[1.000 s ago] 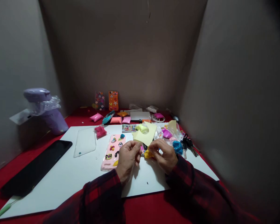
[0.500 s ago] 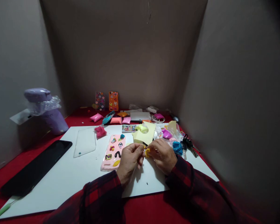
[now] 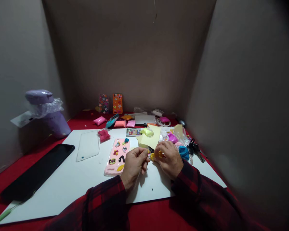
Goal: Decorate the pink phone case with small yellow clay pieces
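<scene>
My right hand is closed around a soft lump of yellow clay, partly in a clear wrapper; the fingers hide much of it. Close beside it, my left hand is pinched shut, and what sits between its fingertips is too small to make out. Left of that hand lies a pink phone case decorated with small clay shapes, among them a yellow leaf shape and a black curved piece. Just beyond my hands rests a pale yellow paper with a cut-out.
A clear phone case, a black phone-like slab and a pink-red clay packet lie left on the white board. Keys and a blue packet are right. A purple bottle stands far left.
My right hand has drawn slightly away from my left, and more of the yellow clay is gathered in its fingers. My left hand has stayed nearly in place.
</scene>
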The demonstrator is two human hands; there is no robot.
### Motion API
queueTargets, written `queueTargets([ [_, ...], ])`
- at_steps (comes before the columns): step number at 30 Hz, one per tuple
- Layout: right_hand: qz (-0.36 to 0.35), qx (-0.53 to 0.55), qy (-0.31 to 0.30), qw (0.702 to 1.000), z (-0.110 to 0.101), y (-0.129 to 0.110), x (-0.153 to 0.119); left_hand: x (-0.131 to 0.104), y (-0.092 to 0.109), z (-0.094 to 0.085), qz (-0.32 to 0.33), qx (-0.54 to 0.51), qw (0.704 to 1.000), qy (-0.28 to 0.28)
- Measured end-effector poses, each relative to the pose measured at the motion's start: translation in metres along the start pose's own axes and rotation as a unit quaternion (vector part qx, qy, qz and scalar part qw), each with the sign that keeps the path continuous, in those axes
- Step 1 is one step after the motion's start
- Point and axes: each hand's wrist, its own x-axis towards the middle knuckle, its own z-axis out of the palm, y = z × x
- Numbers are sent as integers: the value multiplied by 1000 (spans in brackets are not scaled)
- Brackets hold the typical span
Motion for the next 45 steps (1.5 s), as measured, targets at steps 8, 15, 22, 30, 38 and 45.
queueTargets([
  [8,-41,67,-11,997,0,-2,0,0,1,1,-10,-6,1000,4],
  [15,-99,86,-68,989,6,-2,-3,-1,4,2,-9,5,1000,-11],
  [22,-116,84,-44,989,3,2,-2,-1,2,2,-9,14,1000,-8],
  [30,-62,105,41,992,-7,-13,2,-1,3,3,-13,15,1000,-15],
  [38,-69,130,45,988,-7,-14,2,-3,2,3,-23,55,998,-36],
  [45,-80,142,56,985,-7,-12,2,-5,-1,2,-11,69,996,-54],
])
